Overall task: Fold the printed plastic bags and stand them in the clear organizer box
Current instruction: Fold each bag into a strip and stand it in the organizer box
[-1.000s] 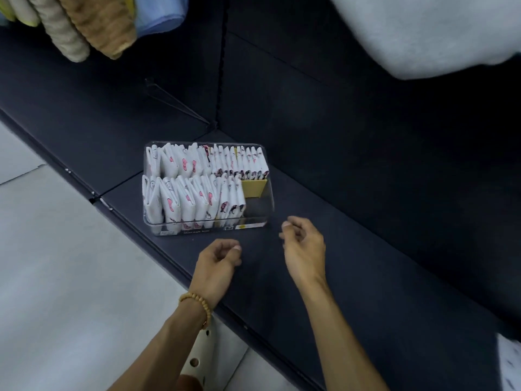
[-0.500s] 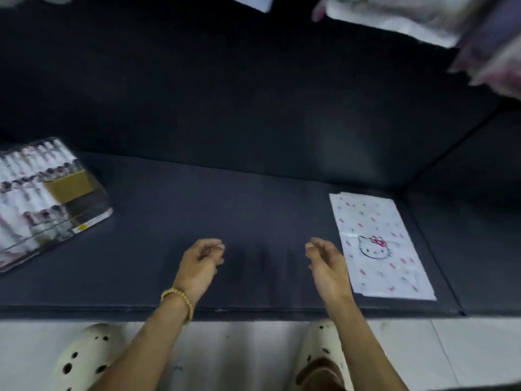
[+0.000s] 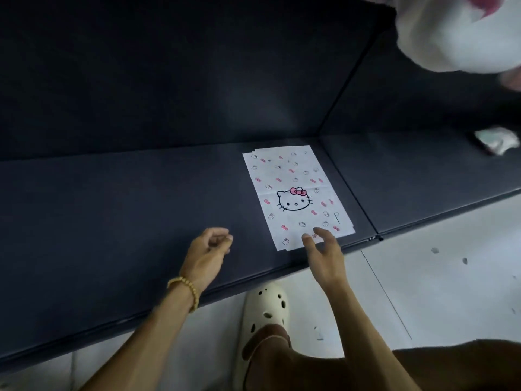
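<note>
Printed plastic bags (image 3: 296, 193), cat-face print, lie under right hand (image 3: 327, 255) fingers (image 3: 307, 239).

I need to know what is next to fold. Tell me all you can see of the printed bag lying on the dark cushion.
The printed bag is a thin white plastic sheet, rectangular, with small pink bows and tiny cat heads around one large cat face wearing a pink bow. It lies flat and unfolded on the dark cushion, long side running away from the person, near corner close to the front edge. Offset edges suggest more than one layer. The right hand reaches its near edge; whether the fingertips touch is unclear.
</note>
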### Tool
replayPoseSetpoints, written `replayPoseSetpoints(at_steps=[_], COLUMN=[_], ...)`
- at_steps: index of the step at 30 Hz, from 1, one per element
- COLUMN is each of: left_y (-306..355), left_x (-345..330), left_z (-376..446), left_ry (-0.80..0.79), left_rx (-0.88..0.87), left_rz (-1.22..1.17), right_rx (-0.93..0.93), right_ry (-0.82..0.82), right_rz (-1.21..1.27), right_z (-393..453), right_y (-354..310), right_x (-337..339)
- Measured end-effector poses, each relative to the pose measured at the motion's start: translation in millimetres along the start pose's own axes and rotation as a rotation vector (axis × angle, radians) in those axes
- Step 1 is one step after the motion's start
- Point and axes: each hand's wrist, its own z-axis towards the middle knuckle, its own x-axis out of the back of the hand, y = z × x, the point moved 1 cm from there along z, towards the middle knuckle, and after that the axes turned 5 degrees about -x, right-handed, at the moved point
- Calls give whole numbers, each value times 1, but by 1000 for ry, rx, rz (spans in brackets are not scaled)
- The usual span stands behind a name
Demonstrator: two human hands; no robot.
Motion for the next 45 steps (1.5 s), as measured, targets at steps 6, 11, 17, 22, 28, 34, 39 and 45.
replayPoseSetpoints(at_steps=[6,11,17,22,28,34,39,45], left_y=[0,-2,2,7,-2,-15,-35,-53], left_x=[-12,-4,6,22,54,98,126,152], left_z=[15,20,12,-2,-18,-24,-31,-34], left_ry=[8,28,55,-76,-8,131,187,290], left_rx=[-4,-15,-90,-193,-372,-71,48,186], left_rz=[51,125,185,304,747,308,75,151], right_rx=[45,288,487,692,584,283,182,221], right_ry=[22,238,-7,-298,-540,-668,-663,-514], right_rz=[-526,-564,-576,-356,-20,-136,-18,-213], right_z=[41,28,7,-29,-51,-44,-36,-38], right_y=[13,24,-11,-36,-88,-85,-74,-87], right_x=[-32,-44,-52,-65,-81,-88,-104,-145])
